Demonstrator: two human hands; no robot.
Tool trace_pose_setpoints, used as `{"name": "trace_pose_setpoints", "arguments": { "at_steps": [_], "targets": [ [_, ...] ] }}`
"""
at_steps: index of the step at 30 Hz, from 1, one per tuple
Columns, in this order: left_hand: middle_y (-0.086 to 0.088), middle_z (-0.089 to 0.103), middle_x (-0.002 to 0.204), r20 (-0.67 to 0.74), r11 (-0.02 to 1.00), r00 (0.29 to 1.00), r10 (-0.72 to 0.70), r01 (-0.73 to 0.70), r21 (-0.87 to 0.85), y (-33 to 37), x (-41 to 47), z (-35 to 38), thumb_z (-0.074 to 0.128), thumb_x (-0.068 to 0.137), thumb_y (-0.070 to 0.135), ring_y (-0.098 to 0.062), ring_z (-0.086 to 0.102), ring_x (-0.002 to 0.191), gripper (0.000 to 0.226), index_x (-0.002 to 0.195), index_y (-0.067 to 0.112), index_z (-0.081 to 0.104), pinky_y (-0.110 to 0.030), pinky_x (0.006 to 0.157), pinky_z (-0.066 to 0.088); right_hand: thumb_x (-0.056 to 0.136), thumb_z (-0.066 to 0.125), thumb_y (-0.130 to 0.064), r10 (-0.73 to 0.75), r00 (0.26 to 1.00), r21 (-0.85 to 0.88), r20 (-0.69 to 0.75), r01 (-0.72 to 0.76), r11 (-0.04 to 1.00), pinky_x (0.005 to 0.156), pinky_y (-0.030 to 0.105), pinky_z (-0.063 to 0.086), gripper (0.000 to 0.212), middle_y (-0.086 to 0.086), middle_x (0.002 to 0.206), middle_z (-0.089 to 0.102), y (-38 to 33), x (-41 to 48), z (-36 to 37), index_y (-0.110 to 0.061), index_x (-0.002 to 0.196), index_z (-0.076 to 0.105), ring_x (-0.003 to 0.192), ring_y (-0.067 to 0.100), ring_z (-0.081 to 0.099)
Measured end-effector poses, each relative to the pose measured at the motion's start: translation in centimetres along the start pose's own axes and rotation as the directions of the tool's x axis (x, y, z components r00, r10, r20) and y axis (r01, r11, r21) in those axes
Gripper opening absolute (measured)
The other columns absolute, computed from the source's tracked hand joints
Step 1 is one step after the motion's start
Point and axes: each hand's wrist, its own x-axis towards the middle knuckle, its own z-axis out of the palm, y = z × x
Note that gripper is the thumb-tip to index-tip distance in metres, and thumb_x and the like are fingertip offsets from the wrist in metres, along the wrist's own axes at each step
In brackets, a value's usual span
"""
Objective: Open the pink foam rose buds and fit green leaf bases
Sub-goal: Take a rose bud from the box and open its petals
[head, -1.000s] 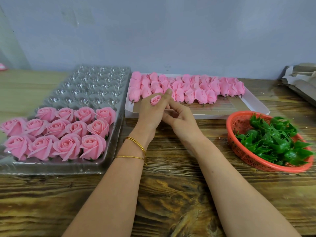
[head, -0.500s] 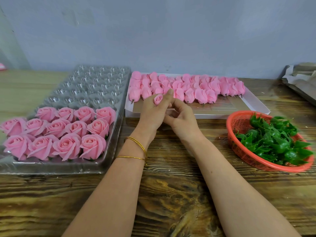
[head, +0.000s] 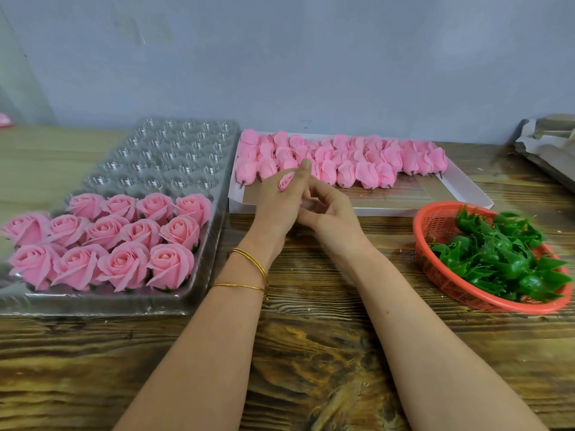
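— Where is there open room on the table [head: 311, 353]?

— In the bare wood strip between the tray [head: 93, 301] on the left and the basket [head: 435, 219] on the right. Both forearms lie in it. The box [head: 466, 194] closes it off behind, with its front rim just beyond the hands. The picture's left edge cuts off the tray.

— And the hands?

— The left hand [head: 277, 209] pinches one bud [head: 286, 181] between thumb and fingers, above the box's front rim. The right hand [head: 333, 216] is curled against the left one's fingers, below the bud. I cannot tell whether it grips anything.

— Counts?

— There are thirteen opened roses [head: 124, 264] in the tray's near end, in rows of four, five and four. The cups behind them are bare. The closed buds [head: 367, 172] in the box overlap too much to count. The leaf bases [head: 497, 259] are heaped in the basket, so no count there either. Two bangles [head: 252, 259] are on the left wrist.
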Motion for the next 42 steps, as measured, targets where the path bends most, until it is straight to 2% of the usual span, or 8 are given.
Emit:
{"name": "trace_pose_setpoints", "arguments": {
  "at_steps": [7,11,15,22,27,32,37,42],
  "targets": [
    [-0.009,0.056,0.069,-0.008,1.000,1.000,-0.021,0.021,-0.021,0.18,-0.09,0.26,0.059,0.096,0.033,-0.012,0.058,0.064,0.042,0.076,-0.004,0.061,-0.022,0.060,0.049,0.084,0.063,0.013,0.001,0.999,0.021,-0.037,-0.001,1.000,0.087,0.048,0.050,0.028,0.019,0.093,0.061,0.34,0.33,0.12,0.004,0.111,0.057,0.088,0.027,0.058],
    [0.006,0.062,0.059,0.042,0.999,0.999,-0.008,0.010,-0.034,0.36,-0.27,-0.03,0.064,0.093,0.020,-0.003,0.061,0.056,0.026,0.068,0.014,0.062,-0.016,0.053,0.049,0.090,0.059,0.008,-0.012,1.000,0.013,0.001,0.012,1.000,0.083,0.045,0.047,0.030,0.027,0.097,0.063,0.25,0.14,0.02,0.000,0.119,0.059,0.088,0.029,0.059],
    [0.009,0.060,0.057,0.029,1.000,1.000,0.000,0.000,-0.021,0.33,-0.29,-0.08,0.064,0.093,0.023,-0.003,0.061,0.057,0.030,0.064,0.016,0.060,-0.019,0.055,0.051,0.092,0.057,0.008,-0.010,1.000,0.021,0.026,0.010,1.000,0.102,0.048,0.049,0.035,0.027,0.114,0.066,0.07,0.00,0.03,0.003,0.126,0.057,0.108,0.033,0.065],
    [-0.012,0.060,0.070,-0.034,0.993,0.999,0.038,-0.034,0.111,0.14,-0.12,-0.11,0.055,0.096,0.040,-0.016,0.059,0.071,0.047,0.052,0.024,0.052,-0.035,0.071,0.051,0.080,0.062,0.002,0.043,0.997,0.054,-0.063,-0.039,0.998,0.100,0.058,0.048,0.027,0.025,0.108,0.067,-0.09,0.16,-0.01,0.005,0.106,0.065,0.100,0.040,0.064],
    [-0.008,0.054,0.061,0.006,0.955,0.986,0.169,-0.166,0.248,0.25,-0.22,-0.19,0.053,0.099,0.026,-0.010,0.047,0.057,0.043,0.065,0.000,0.056,-0.028,0.057,0.043,0.082,0.062,-0.010,0.059,0.980,0.188,-0.192,-0.023,0.982,0.077,0.036,0.051,0.010,0.007,0.080,0.068,-0.31,0.73,-0.50,-0.009,0.090,0.067,0.078,0.016,0.064],
    [0.000,0.059,0.060,0.087,0.902,0.979,0.183,-0.202,0.381,-0.40,-0.37,0.02,0.058,0.096,0.012,-0.008,0.054,0.058,0.029,0.068,0.008,0.061,-0.028,0.057,0.046,0.086,0.069,-0.025,0.053,0.974,0.172,-0.220,-0.015,0.985,0.074,0.034,0.056,0.018,0.013,0.090,0.066,0.08,0.81,-0.59,-0.009,0.094,0.064,0.086,0.021,0.064],
    [0.024,0.065,0.067,0.159,0.901,0.974,0.162,-0.212,0.378,-0.11,-0.76,0.03,0.062,0.094,0.024,0.011,0.060,0.070,0.015,0.086,0.036,0.066,-0.007,0.065,0.045,0.088,0.071,-0.017,0.034,0.975,0.086,-0.219,-0.016,0.996,0.075,0.024,0.054,0.022,0.011,0.091,0.069,0.36,0.70,-0.60,-0.003,0.104,0.066,0.086,0.013,0.065],
    [0.022,0.059,0.055,0.149,0.896,0.978,0.145,-0.194,0.400,-0.12,-0.70,-0.05,0.063,0.093,0.025,0.008,0.055,0.060,0.029,0.066,0.035,0.060,-0.013,0.059,0.043,0.085,0.074,-0.014,0.045,0.975,0.066,-0.218,-0.032,0.997,0.091,0.041,0.056,0.028,0.028,0.108,0.067,0.33,0.80,-0.57,-0.004,0.109,0.064,0.104,0.034,0.065]
  ]
}}
